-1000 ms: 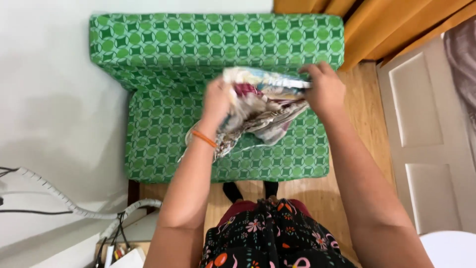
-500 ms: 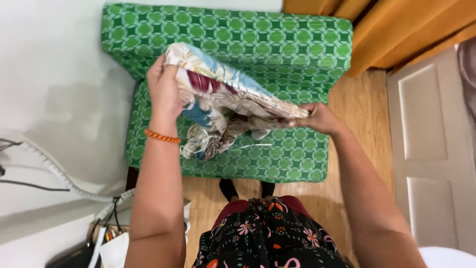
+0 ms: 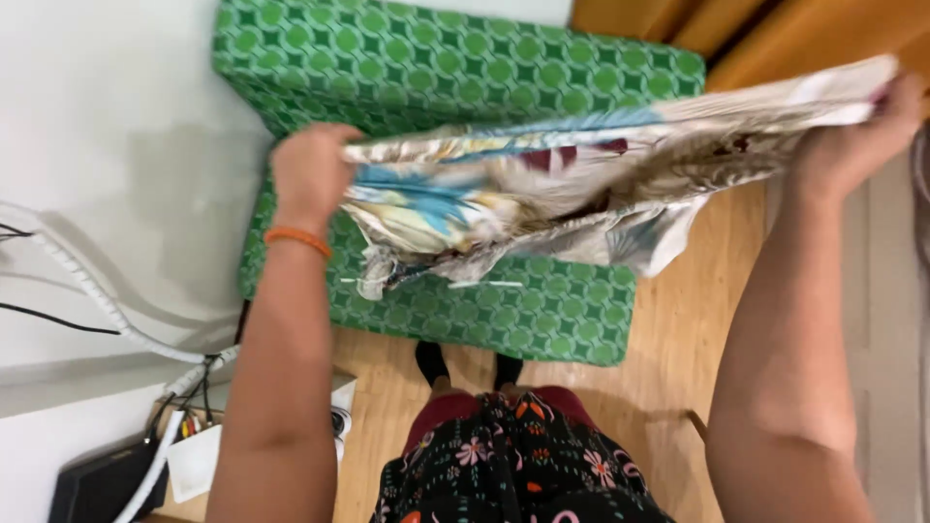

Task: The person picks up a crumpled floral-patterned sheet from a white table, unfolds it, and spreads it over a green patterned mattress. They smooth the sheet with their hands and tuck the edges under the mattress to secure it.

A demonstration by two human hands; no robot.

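A patterned cloth (image 3: 581,184) in cream, blue and dark red hangs stretched between my two hands above a green patterned cushioned seat (image 3: 465,77). My left hand (image 3: 310,174), with an orange band at the wrist, grips the cloth's left end. Far out to the right, my right hand (image 3: 857,136) grips the other end, held higher. The cloth's lower folds droop toward the seat, with loose threads hanging.
A white wall (image 3: 107,145) runs along the left, with a white corrugated hose (image 3: 107,310) and cables. A dark box and white items (image 3: 145,465) lie at bottom left. Wooden floor (image 3: 668,349) lies under the seat. A pale door (image 3: 896,320) stands on the right.
My hands have moved far apart, the right one swinging out to the right and up. The cloth went from bunched to stretched wide above the seat.
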